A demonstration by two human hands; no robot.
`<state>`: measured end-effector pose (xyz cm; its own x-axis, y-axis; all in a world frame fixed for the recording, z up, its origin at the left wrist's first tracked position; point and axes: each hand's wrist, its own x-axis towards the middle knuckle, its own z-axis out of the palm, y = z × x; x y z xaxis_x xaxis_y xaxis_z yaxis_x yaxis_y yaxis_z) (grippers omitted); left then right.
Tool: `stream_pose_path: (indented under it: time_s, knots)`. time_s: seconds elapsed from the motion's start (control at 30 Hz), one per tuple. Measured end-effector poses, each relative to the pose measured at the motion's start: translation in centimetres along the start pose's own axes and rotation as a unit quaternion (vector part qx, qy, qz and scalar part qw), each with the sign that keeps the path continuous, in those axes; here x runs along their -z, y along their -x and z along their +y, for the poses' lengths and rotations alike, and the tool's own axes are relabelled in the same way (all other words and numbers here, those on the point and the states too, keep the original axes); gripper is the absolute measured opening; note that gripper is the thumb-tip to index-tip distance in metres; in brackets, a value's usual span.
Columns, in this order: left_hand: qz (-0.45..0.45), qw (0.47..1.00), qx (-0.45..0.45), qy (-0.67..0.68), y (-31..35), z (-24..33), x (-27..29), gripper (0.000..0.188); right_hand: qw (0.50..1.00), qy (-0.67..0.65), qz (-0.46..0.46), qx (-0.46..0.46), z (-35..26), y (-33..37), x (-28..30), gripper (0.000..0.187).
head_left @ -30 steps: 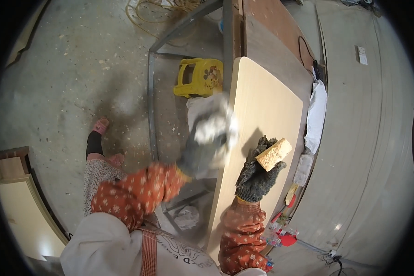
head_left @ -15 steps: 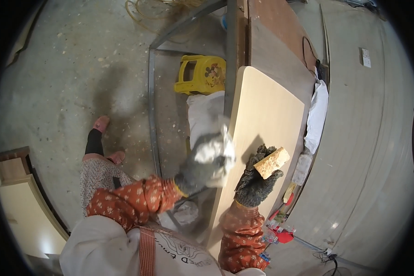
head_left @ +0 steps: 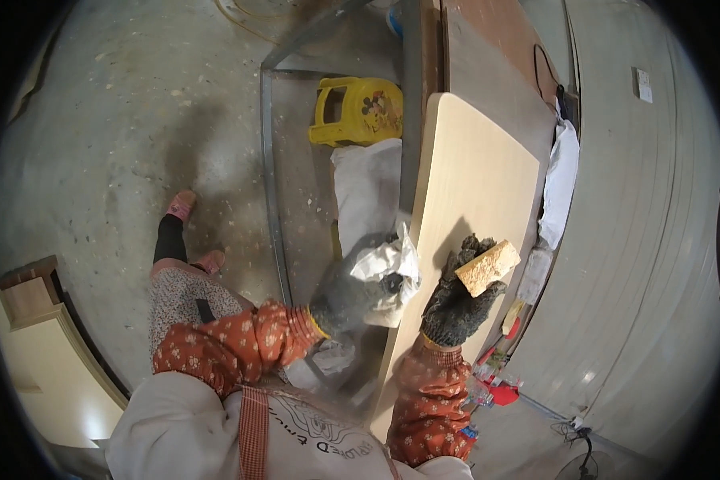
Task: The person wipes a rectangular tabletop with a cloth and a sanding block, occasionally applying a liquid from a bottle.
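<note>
My left hand [head_left: 340, 290], in a dark grey work glove, is closed on a crumpled white cloth [head_left: 394, 268] beside the left edge of a pale wood-grain panel [head_left: 484, 172]. Over that panel is my right hand [head_left: 454, 314], in a dark, fuzzy work glove. Its fingers and thumb grip a small tan block [head_left: 486, 270] with a rough, crumbly-looking face. The panel has a rounded far corner and lies lengthwise on a workbench. Both forearms wear orange flowered sleeves.
Under the bench's metal frame [head_left: 268, 160] stand a yellow plastic stool [head_left: 360, 112] and a white sack [head_left: 368, 188]. A brown board [head_left: 488, 40] lies at the far end. Along the right are white wrapped bundles [head_left: 558, 184]. Cream panels [head_left: 48, 360] lean at lower left.
The view has shifted slightly. My left hand with the cloth has come a little nearer to me along the panel's edge. My right hand keeps its hold on the block over the panel.
</note>
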<state>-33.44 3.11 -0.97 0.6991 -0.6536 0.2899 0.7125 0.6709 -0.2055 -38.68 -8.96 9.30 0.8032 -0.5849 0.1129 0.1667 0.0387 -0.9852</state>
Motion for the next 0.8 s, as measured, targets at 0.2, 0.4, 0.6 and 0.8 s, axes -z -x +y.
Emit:
stream_pose_path:
  time_s: [0.2,0.4,0.6,0.8]
  knots:
    - [0.079,0.942,-0.132,-0.299,-7.9,4.5,1.8,0.041,0.996,-0.040,0.077,0.011,0.0,-0.1,-1.1,0.065]
    - [0.055,0.954,-0.093,-0.278,-5.3,2.7,3.3,0.043,0.998,-0.064,-0.004,-0.002,-0.1,-0.2,-0.2,0.064]
    - [0.212,0.975,0.060,-0.038,7.6,-7.2,-0.8,0.038,1.000,-0.010,0.020,-0.009,-0.5,-0.1,-0.7,0.067]
    - [0.140,0.965,-0.060,-0.214,-2.0,0.4,-0.1,0.044,0.997,-0.083,-0.005,-0.010,-0.3,-0.1,0.4,0.058]
